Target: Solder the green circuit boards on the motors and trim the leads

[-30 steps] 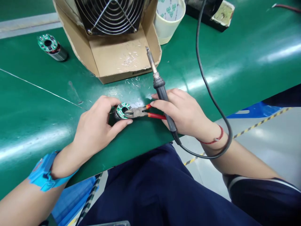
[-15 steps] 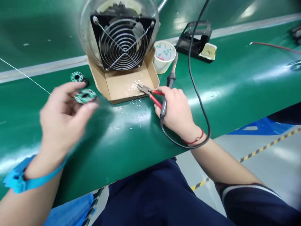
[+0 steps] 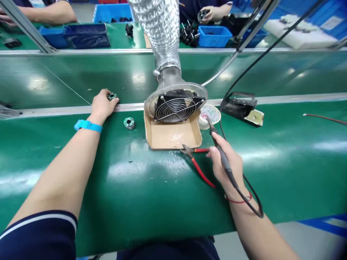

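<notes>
My left hand is closed on a small round part with a green circuit ring, at the bench's back edge. A second round part stands on the green bench to its right. My right hand grips the soldering iron by its dark handle, tip over the white round tub. Red-handled cutters lie spread open beside the right hand, jaws at the front edge of the cardboard tray. Small clippings are scattered in and before the tray.
A fume fan on a foil duct stands over the tray. Right of the tub is an iron stand with a sponge. Across the divider are blue bins and another person's hand.
The view has risen and widened. My left hand has reached to the bench's back edge with a round part. The cutters have left my right hand; the iron now points over the tub.
</notes>
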Motion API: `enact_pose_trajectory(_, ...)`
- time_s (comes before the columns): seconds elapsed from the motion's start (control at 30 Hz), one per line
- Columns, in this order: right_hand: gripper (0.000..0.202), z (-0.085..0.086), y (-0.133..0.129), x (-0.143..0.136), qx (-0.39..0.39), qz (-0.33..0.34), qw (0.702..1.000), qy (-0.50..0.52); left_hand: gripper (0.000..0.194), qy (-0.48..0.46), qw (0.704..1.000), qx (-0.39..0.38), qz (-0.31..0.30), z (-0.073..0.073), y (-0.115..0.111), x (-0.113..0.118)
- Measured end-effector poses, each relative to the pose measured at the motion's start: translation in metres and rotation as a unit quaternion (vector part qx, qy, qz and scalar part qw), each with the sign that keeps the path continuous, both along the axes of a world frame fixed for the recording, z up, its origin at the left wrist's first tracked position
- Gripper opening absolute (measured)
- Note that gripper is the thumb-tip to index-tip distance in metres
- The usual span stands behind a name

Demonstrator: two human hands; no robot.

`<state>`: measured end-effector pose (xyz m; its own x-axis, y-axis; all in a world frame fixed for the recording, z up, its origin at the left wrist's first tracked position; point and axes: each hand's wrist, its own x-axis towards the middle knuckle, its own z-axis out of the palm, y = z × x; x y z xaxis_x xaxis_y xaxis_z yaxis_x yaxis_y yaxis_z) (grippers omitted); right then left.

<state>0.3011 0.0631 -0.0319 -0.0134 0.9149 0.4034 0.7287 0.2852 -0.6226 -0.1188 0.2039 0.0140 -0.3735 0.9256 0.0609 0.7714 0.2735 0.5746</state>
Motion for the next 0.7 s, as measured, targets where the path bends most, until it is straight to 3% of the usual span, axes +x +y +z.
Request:
enact_pose_trajectory(0.13, 0.057, -0.014, -0.003, 0.009, -0.034, 0.016, 0.998, 0.056, 0.07, -0.009, 0.999, 0.033, -0.007, -0.005, -0.026, -0.006)
enact_pose_trajectory(0.2, 0.055, -0.015, -0.002, 0.013, -0.032, 0.023, 0.998, 0.058, 0.074, -0.057, 0.996, 0.04, -0.063, -0.008, -0.049, 0.001)
enact_pose_trajectory(0.3, 0.053, -0.012, 0.0, 0.016, -0.031, 0.023, 0.998, 0.057, 0.077, -0.079, 0.984, -0.027, -0.159, -0.015, -0.079, 0.021)
enact_pose_trajectory(0.47, 0.049, -0.006, 0.001, 0.014, -0.009, 0.015, 0.999, 0.05, 0.052, -0.044, 0.984, -0.049, -0.168, -0.019, -0.102, 0.048)
enact_pose_trajectory(0.6, 0.04, -0.009, 0.003, 0.01, 0.041, 0.021, 0.995, 0.09, 0.057, -0.075, 0.969, -0.084, -0.219, -0.015, -0.122, 0.058)
enact_pose_trajectory(0.7, 0.033, -0.012, 0.005, 0.007, 0.114, 0.015, 0.983, 0.143, 0.052, -0.085, 0.968, -0.084, -0.221, -0.016, -0.143, 0.065)
